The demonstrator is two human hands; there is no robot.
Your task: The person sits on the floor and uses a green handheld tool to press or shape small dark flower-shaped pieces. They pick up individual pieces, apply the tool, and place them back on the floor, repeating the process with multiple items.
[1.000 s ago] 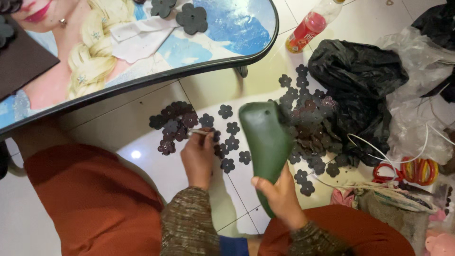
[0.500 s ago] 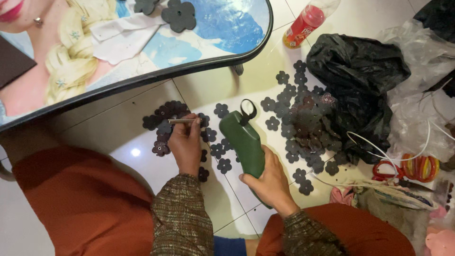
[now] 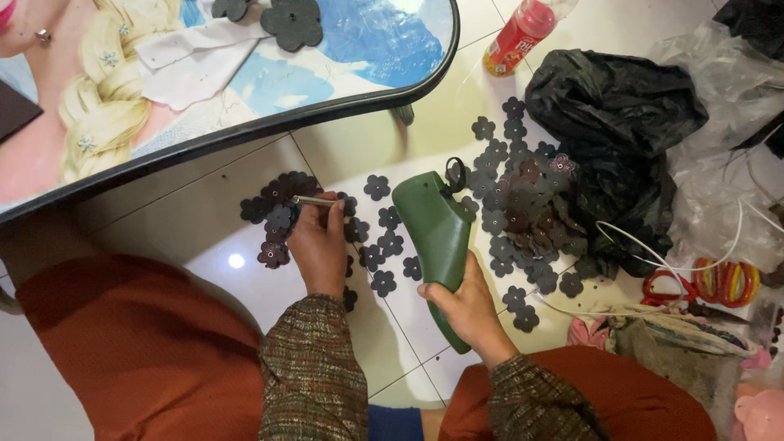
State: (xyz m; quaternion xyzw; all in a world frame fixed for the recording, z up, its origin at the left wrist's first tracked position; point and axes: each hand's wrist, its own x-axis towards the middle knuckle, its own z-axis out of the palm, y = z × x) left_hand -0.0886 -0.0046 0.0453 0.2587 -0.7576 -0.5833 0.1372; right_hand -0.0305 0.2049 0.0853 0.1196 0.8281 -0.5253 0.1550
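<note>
A thin metal rod (image 3: 313, 200) is pinched in the curled fingers of the left hand (image 3: 320, 245) right over the dark flower cutouts (image 3: 278, 216) on the floor tiles (image 3: 408, 318), while just beside it a chunky green plastic tool (image 3: 437, 237) is gripped tight by the right hand (image 3: 467, 306).

Green tool (image 3: 439, 245), dark flower cutouts (image 3: 384, 245), rust trousers (image 3: 131, 351)

The left hand (image 3: 320, 245) covers part of the thin metal tool (image 3: 312, 200) and some dark flowers (image 3: 276, 219). The table (image 3: 245, 131) is cut by the top edge. The flowers' small details are too small to see.
</note>
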